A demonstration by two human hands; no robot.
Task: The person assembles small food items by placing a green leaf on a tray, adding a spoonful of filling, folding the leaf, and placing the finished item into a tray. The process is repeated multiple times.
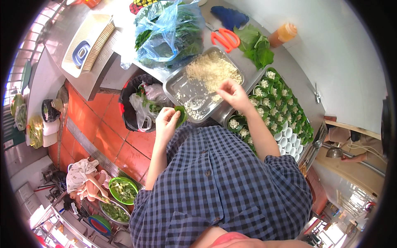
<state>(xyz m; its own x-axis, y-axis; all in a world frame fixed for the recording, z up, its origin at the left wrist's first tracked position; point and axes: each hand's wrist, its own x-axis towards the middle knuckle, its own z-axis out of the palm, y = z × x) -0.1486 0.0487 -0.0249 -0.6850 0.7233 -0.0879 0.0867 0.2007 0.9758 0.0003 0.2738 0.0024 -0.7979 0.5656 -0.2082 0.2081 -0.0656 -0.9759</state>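
Note:
My left hand [166,120] is closed on a green leaf [181,116], bent between thumb and fingers beside the near left rim of a metal tray [171,85]. Pale crumbly food [211,70] is heaped in the tray's far part, with looser white bits at the near end. Over the tray's right side, my right hand [233,96] is pinched, with pale crumbs at its fingertips. Right of that arm stands a large tray of folded green leaves [278,97] topped with white crumbly filling. Small white cups [288,141] stand in rows at its near end.
A blue plastic bag of leaves [169,37], orange-handled scissors [226,39], loose leaves [254,45] and an orange bottle [283,34] lie beyond the trays. A lined bin [138,97] stands on the red floor at left. Another person [87,180] works over leaf basins [123,190].

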